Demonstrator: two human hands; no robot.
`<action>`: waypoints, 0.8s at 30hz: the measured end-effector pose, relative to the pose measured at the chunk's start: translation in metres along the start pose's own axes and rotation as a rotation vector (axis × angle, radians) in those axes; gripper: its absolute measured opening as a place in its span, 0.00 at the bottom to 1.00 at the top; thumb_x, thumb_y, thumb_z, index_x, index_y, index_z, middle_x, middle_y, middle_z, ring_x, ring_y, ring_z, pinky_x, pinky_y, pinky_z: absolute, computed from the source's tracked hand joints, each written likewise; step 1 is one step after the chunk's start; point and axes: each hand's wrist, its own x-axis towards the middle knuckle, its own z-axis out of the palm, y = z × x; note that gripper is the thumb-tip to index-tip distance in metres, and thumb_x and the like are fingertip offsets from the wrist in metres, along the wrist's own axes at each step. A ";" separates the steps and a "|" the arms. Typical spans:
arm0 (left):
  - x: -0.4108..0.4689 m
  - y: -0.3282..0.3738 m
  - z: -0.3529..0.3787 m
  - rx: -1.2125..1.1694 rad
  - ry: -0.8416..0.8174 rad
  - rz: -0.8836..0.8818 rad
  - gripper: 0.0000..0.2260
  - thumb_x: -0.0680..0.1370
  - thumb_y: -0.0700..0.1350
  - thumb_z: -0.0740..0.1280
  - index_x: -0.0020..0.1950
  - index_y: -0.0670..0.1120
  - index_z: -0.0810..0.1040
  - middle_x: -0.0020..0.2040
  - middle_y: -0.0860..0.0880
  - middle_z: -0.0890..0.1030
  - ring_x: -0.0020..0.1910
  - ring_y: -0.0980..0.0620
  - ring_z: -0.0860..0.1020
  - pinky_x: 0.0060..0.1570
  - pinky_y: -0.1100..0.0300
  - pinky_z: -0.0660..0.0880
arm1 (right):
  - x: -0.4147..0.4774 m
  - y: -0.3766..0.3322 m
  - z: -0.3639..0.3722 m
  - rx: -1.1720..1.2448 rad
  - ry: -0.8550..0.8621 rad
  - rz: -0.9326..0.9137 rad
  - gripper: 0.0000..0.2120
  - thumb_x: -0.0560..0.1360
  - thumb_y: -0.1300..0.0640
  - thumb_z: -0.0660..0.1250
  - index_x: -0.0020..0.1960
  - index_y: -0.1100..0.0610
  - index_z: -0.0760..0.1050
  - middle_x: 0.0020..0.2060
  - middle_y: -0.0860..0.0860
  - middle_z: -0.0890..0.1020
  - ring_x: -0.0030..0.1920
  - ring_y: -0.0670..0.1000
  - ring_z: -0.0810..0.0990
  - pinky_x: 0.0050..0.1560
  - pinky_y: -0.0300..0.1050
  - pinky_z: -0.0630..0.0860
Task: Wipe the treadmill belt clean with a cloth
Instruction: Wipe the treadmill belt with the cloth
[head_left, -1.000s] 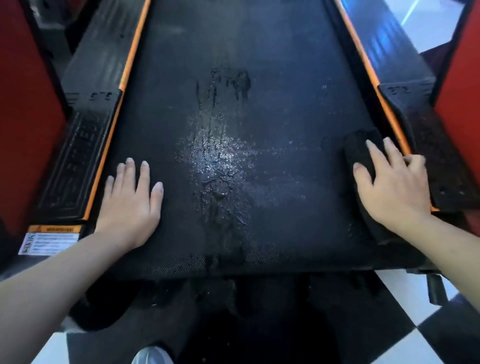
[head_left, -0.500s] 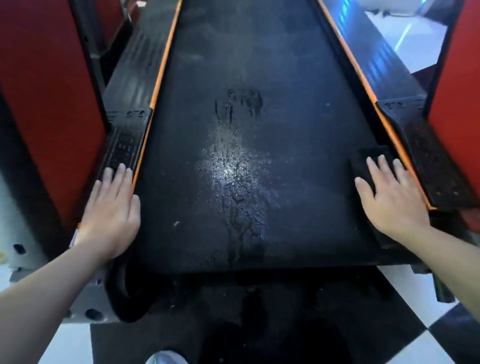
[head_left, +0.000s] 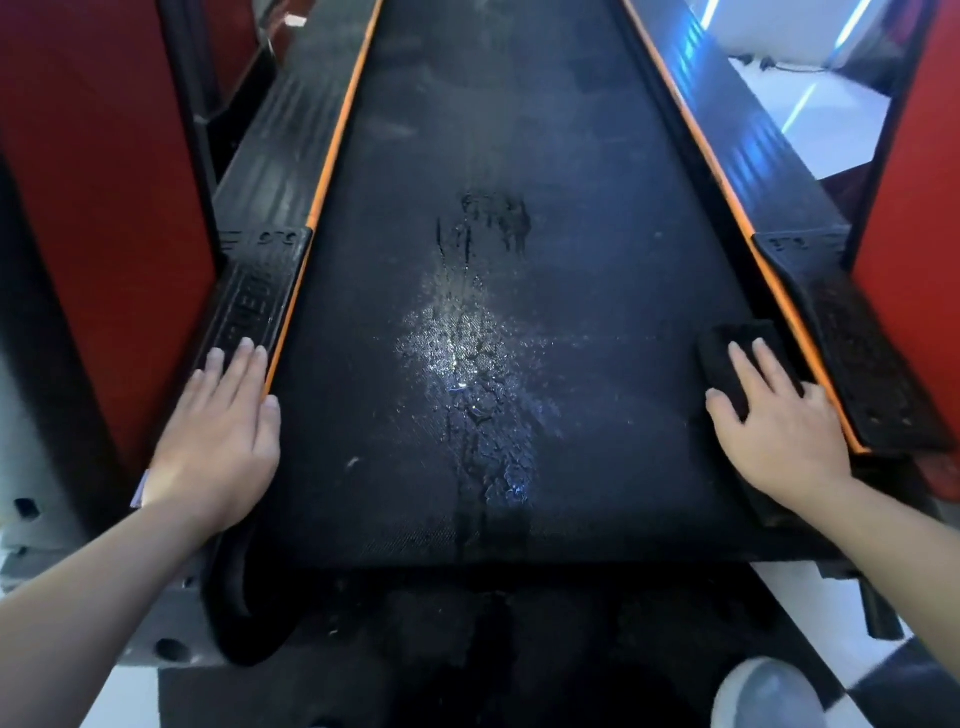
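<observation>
Black treadmill belt (head_left: 597, 291) carried wet patch (head_left: 467, 364) mid-lane; orange trim, red panels flanking. Right hand (head_left: 779, 431) flat, fingers spread, pressing black cloth (head_left: 727, 338), seemingly folded, at belt's right edge. Left hand (head_left: 223, 436) flat, unclenched, on left side rail (head_left: 249, 306)

Raised lettering is seen moulded into the black left side rail cover (head_left: 253, 306), at the left of the frame; it is too dark and foreshortened to be read. Small embossed characters are seen at the far end of that cover and on the right side rail cover (head_left: 800, 244), likewise illegible. No other text, label, brand or number can be read.
</observation>
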 end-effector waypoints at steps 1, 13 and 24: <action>0.000 -0.001 0.001 -0.004 0.010 -0.006 0.31 0.80 0.53 0.44 0.79 0.39 0.54 0.81 0.45 0.53 0.80 0.44 0.50 0.77 0.49 0.48 | 0.001 -0.002 0.001 -0.003 0.017 -0.009 0.33 0.78 0.33 0.43 0.80 0.42 0.51 0.80 0.45 0.52 0.69 0.67 0.66 0.73 0.58 0.60; -0.002 -0.003 0.000 -0.073 0.013 -0.014 0.30 0.79 0.53 0.44 0.80 0.42 0.54 0.81 0.47 0.51 0.80 0.48 0.47 0.78 0.53 0.44 | -0.021 -0.048 0.000 0.057 0.117 0.017 0.28 0.82 0.43 0.49 0.79 0.52 0.61 0.79 0.50 0.61 0.60 0.66 0.67 0.68 0.58 0.63; -0.006 -0.001 -0.004 -0.214 0.043 -0.084 0.30 0.79 0.52 0.45 0.80 0.41 0.56 0.81 0.47 0.54 0.80 0.52 0.49 0.78 0.55 0.45 | -0.061 -0.183 -0.003 0.209 0.093 -0.067 0.25 0.80 0.46 0.56 0.73 0.58 0.65 0.78 0.57 0.62 0.57 0.65 0.69 0.62 0.59 0.66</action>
